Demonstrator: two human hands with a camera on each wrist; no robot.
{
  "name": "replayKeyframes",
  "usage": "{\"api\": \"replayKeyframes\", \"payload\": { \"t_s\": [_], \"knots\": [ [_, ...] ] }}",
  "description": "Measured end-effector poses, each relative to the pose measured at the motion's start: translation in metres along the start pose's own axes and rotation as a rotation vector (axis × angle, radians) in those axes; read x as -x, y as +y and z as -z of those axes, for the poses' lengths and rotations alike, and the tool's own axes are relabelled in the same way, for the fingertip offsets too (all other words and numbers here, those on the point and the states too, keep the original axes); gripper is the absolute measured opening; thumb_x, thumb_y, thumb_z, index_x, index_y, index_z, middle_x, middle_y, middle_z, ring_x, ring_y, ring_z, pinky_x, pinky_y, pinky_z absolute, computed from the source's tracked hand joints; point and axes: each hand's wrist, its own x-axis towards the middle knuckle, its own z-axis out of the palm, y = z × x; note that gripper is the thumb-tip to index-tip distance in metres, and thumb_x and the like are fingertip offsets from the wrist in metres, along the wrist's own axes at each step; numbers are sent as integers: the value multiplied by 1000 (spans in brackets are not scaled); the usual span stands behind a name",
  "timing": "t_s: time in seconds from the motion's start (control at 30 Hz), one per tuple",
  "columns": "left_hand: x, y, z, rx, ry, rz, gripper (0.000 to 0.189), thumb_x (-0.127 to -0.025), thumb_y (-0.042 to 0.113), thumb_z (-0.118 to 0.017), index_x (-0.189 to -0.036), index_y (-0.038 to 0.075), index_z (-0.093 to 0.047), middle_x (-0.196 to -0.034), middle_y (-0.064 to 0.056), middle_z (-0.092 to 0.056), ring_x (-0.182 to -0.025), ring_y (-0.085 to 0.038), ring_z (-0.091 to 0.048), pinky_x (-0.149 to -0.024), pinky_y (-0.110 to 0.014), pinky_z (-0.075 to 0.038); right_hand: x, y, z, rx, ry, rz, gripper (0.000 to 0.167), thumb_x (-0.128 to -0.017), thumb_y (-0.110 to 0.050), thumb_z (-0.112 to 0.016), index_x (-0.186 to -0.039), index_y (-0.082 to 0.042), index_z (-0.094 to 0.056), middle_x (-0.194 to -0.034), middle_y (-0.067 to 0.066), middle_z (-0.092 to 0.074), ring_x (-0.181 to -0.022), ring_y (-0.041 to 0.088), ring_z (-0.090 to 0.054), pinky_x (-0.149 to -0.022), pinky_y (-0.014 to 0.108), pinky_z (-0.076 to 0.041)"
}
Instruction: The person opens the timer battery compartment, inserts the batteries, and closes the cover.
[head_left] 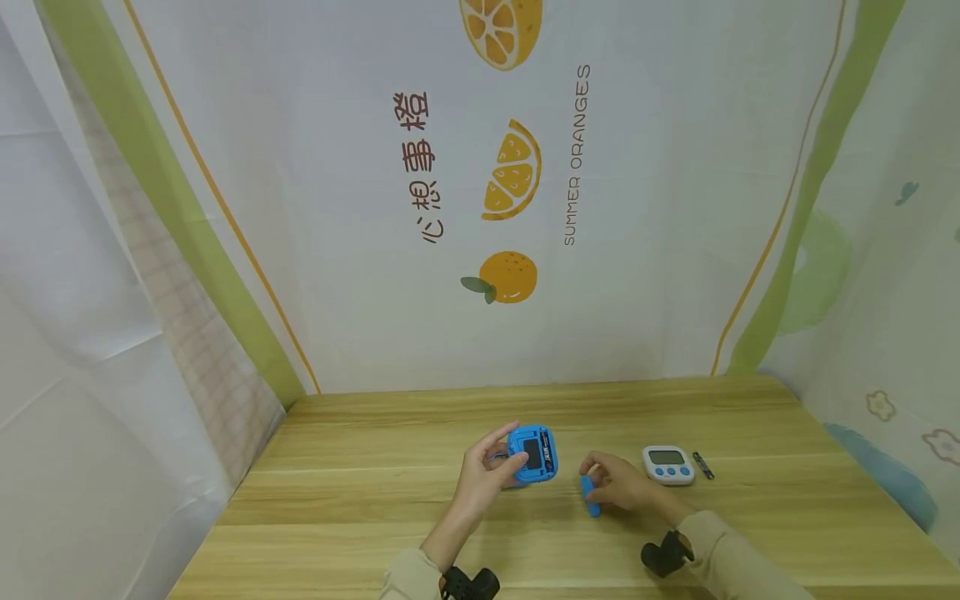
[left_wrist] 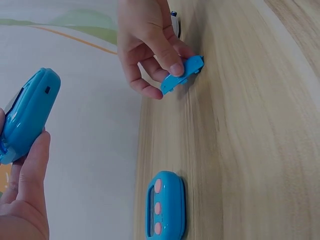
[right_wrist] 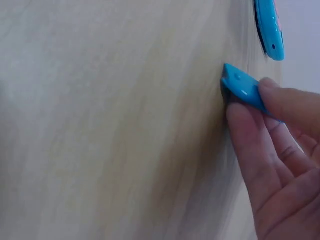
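My left hand (head_left: 480, 477) grips a blue digital timer (head_left: 517, 475) raised above the table, its back turned up. A dark battery (head_left: 548, 450) lies in the uncovered slot at the right side of that back. Between thumb and fingers, my right hand (head_left: 618, 483) pinches a small blue battery cover (head_left: 590, 497). The right wrist view shows one end of the cover (right_wrist: 245, 90) tilted close over the wood. On the table, a second blue timer (left_wrist: 168, 205) with pink buttons shows in the left wrist view; the held timer mostly hides it in the head view.
A white timer (head_left: 667, 465) with blue buttons lies to the right of my right hand. Beside it is a loose battery (head_left: 703, 465). The wooden table (head_left: 360, 467) meets a printed curtain (head_left: 352, 333) at its back edge, and more fabric hangs on both sides.
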Motion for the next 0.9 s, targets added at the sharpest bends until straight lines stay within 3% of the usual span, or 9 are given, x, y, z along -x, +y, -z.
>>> {"api": "replayKeyframes", "payload": {
  "t_s": [0.13,0.3,0.43,0.6,0.73,0.9],
  "knots": [
    [5,13,-2,3,-3,10,47,-85,6,-58,-129,-1,-42,-103,-26,-53,-84,-27,-61,-68,-37,-54,2,-2,2,-32,5,-17,25,-81,3,-59,-103,3,-47,-79,6,-50,-65,16,-53,-54,27,-52],
    [9,23,-5,-15,1,17,46,-85,5,-57,-128,-1,-42,-103,-27,-52,-85,-31,-60,-69,-37,-53,5,-11,8,25,13,27,22,-84,-2,-57,-105,1,-51,-84,6,-53,-70,17,-55,-55,27,-52],
    [9,23,-5,-18,0,18,46,-85,4,-57,-129,-1,-42,-100,-23,-54,-85,-30,-60,-69,-37,-53,5,-22,16,29,6,81,24,-86,-5,-56,-109,1,-53,-87,8,-55,-72,18,-56,-58,27,-53],
    [8,22,-5,-21,0,24,47,-85,4,-57,-129,-2,-41,-96,-16,-56,-83,-29,-60,-69,-38,-53,2,-41,26,-65,10,155,27,-87,-6,-55,-112,5,-52,-88,12,-56,-74,17,-59,-63,33,-55],
    [8,22,-6,-24,6,31,46,-85,4,-57,-129,-1,-42,-95,-15,-56,-83,-30,-60,-69,-38,-53,1,-58,33,-117,44,204,29,-87,-6,-55,-113,6,-52,-88,15,-55,-75,17,-60,-65,40,-54],
    [8,21,-7,-22,10,30,45,-85,5,-57,-128,-1,-43,-95,-15,-56,-83,-31,-60,-68,-38,-54,-2,-73,34,-104,67,274,29,-87,-5,-55,-112,8,-52,-86,15,-55,-74,15,-59,-64,38,-54]
  ]
}}
